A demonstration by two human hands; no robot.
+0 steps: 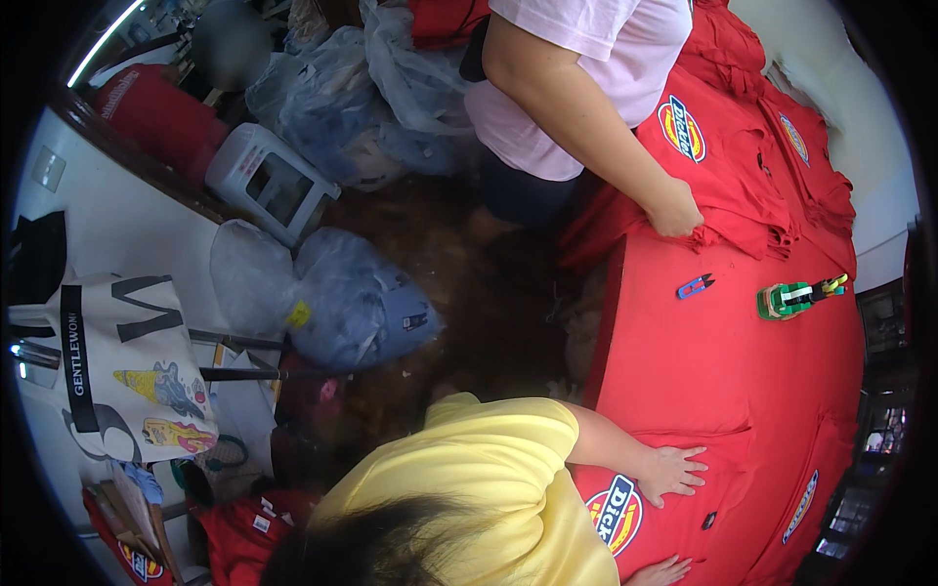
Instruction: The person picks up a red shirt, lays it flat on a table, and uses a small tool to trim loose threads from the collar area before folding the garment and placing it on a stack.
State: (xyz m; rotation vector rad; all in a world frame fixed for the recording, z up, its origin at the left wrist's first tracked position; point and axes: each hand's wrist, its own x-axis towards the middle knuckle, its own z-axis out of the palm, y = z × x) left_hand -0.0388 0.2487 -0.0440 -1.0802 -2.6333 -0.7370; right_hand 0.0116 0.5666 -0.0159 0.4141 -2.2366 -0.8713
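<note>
Neither my left hand nor my right hand shows. A person in a yellow top [489, 439], seen from above with dark hair at the lower edge, leans to a red-covered table [674, 361]. That person's spread hand [672, 472] lies flat on a red T-shirt [703, 454] with a round printed patch; their other hand [661, 571] is partly cut off below. Farther off, a person in a pale pink T-shirt [586, 59] has a hand [674, 208] closed at the edge of a heap of red T-shirts [723, 166].
Blue thread snips [695, 286] and a green holder-like object [785, 300] with yellow pieces lie on the table. Filled clear plastic bags [357, 303] and a grey plastic stool [264, 181] stand on the dark floor. A white printed tote bag [142, 366] hangs at the left.
</note>
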